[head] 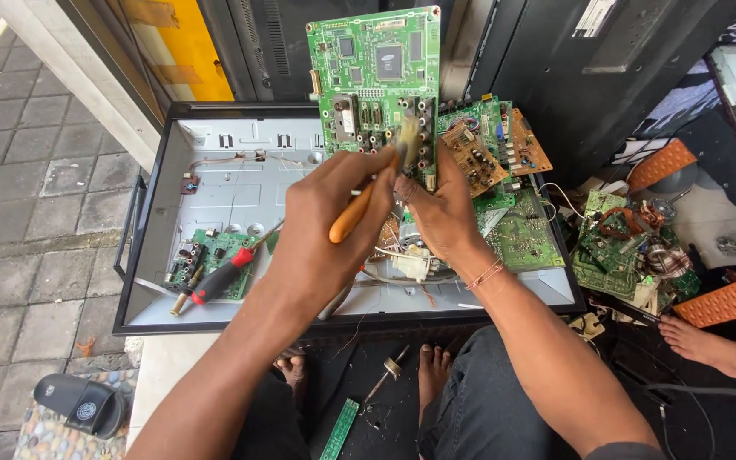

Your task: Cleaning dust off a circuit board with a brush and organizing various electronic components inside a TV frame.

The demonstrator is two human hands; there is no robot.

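My right hand (441,203) grips the lower edge of a large green circuit board (366,60) and holds it upright over an opened flat-screen back shell (240,187). My left hand (321,223) holds an orange-handled brush (351,215), its bristles against the connectors near the board's bottom. Both hands are close together above the shell's middle.
A red-and-black screwdriver (219,279) lies on a small green board (215,255) in the shell. More boards (504,162) are stacked at the right, with a scrap pile (628,243) beyond. A black sandal (78,405) lies lower left. Another person's foot (709,341) is at the right.
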